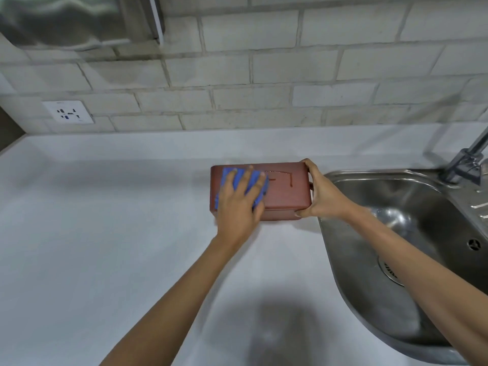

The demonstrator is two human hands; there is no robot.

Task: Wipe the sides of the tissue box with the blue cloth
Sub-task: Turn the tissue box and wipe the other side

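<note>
A reddish-brown tissue box (pixel 285 191) lies on the white counter, just left of the sink. My left hand (pixel 239 204) presses a blue cloth (pixel 253 178) flat against the left part of the box's upper face, fingers spread over the cloth. My right hand (pixel 318 194) grips the box's right end, thumb at the near lower corner and fingers over the far edge. The cloth is mostly hidden under my left hand.
A steel sink (pixel 396 233) sits to the right, with its faucet (pixel 467 159) at the far right. The white counter (pixel 105 233) stretches left and toward me. A brick wall with a power socket (pixel 68 112) rises behind.
</note>
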